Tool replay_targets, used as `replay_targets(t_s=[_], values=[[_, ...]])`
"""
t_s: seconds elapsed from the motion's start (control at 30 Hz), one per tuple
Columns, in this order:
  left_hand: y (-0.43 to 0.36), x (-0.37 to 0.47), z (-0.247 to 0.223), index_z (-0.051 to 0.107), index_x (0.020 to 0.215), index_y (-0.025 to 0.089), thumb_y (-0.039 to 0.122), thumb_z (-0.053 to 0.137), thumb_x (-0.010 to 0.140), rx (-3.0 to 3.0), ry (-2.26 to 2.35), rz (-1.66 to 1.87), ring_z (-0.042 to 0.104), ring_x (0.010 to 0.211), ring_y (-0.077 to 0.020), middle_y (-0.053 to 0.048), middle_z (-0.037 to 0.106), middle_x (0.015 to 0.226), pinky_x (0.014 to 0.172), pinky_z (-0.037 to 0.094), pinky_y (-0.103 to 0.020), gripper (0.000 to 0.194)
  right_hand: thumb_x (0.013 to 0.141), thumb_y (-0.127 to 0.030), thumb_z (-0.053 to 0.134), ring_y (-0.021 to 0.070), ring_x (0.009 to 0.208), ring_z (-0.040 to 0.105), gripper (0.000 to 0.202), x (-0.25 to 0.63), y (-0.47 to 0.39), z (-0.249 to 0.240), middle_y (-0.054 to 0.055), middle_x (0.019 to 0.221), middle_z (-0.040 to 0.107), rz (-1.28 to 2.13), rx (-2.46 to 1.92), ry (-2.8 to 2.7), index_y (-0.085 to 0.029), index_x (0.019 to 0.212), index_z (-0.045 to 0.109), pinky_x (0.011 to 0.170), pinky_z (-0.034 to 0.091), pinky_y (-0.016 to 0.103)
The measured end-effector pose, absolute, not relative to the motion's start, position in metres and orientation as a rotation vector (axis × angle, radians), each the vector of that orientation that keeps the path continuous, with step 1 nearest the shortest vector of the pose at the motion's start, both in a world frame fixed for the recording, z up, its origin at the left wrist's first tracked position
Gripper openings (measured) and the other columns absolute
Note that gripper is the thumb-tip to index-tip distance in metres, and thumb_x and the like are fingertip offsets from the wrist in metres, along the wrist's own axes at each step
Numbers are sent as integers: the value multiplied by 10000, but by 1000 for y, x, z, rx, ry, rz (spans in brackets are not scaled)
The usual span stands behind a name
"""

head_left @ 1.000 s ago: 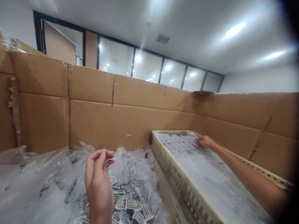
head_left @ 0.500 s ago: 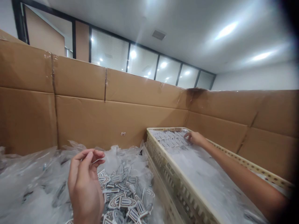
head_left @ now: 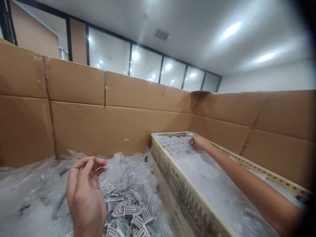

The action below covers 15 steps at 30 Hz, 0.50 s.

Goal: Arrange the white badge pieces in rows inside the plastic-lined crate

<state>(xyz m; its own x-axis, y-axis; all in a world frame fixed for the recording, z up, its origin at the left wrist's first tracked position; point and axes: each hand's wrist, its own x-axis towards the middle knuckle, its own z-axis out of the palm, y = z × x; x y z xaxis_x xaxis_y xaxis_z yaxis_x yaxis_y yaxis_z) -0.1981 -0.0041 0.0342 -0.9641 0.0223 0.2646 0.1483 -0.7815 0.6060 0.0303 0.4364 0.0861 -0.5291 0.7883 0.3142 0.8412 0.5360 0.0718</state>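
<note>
Curling the fingers of the left hand (head_left: 85,197) loosely, half open, near a heap of patterned pieces (head_left: 129,210) lying amid plastic (head_left: 27,187). Touching white rows (head_left: 174,143) in the far end of the basket (head_left: 171,174) with the right hand (head_left: 200,143); unable to tell whether gripping. Facing cardboard walls (head_left: 148,121) beyond, below windows (head_left: 146,62).

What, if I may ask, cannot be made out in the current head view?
Head view:
Right hand: its fingertips are too small to show whether they grip anything.
Left hand: turned thumb-side to the camera, its own bulk hiding whether it holds anything.
Loose pieces: the left hand and cloudy plastic hide some.
Lower crate: cut off by the bottom edge.
Cardboard mark: too small to read.
</note>
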Motion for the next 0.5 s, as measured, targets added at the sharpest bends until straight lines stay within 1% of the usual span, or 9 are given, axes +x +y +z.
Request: replay_targets(t_s=[0.07,0.17,0.23,0.3,0.37,0.43,0.5], values=[[-4,-199,34,684,915,202,183,694,877,-405,-1005,-2879,664,836,-179,-14,702,842,761,489,-308,43,906,-161,628,255,963,724,278,27,422,104,171,1120,784,-396,-1319,-2536,-167,1077,847,785,503,301],[-4,-199,35,672,908,196,186,689,889,-423,-1015,-2870,662,829,-170,-8,687,840,752,492,-300,27,1032,-225,474,259,1041,681,350,21,390,132,179,1220,733,-507,-1166,-2564,-161,1158,794,772,462,317],[-5,-197,36,663,911,194,186,684,898,-443,-1018,-2859,657,810,-161,-1,676,834,752,492,-295,26,1075,-277,433,242,1048,648,358,20,358,143,155,1213,710,-601,-978,-2616,-180,1153,769,730,420,303],[-4,-194,37,656,920,194,177,676,905,-483,-1022,-2848,653,789,-150,5,670,827,755,494,-288,30,1092,-295,436,228,1002,624,340,24,319,144,136,1137,703,-785,-655,-2646,-197,1132,759,655,355,290],[-2,-190,38,651,934,194,173,676,914,-546,-1044,-2835,656,780,-141,6,671,826,759,499,-279,39,1088,-272,474,212,978,608,295,32,280,136,116,1108,702,-849,-387,-2618,-219,1144,759,631,308,283],[-1,-185,39,652,956,197,184,686,925,-635,-1107,-2808,664,777,-140,4,677,820,744,504,-271,47,1068,-199,495,200,972,598,278,43,246,121,99,1126,709,-854,-221,-2586,-232,1128,765,633,285,283],[-1,-179,39,662,997,203,218,700,943,-797,-1240,-2729,672,768,-144,-2,694,832,716,511,-269,68,1035,-110,493,191,949,587,305,53,223,104,91,1126,714,-851,-137,-2586,-226,1103,767,626,257,285]])
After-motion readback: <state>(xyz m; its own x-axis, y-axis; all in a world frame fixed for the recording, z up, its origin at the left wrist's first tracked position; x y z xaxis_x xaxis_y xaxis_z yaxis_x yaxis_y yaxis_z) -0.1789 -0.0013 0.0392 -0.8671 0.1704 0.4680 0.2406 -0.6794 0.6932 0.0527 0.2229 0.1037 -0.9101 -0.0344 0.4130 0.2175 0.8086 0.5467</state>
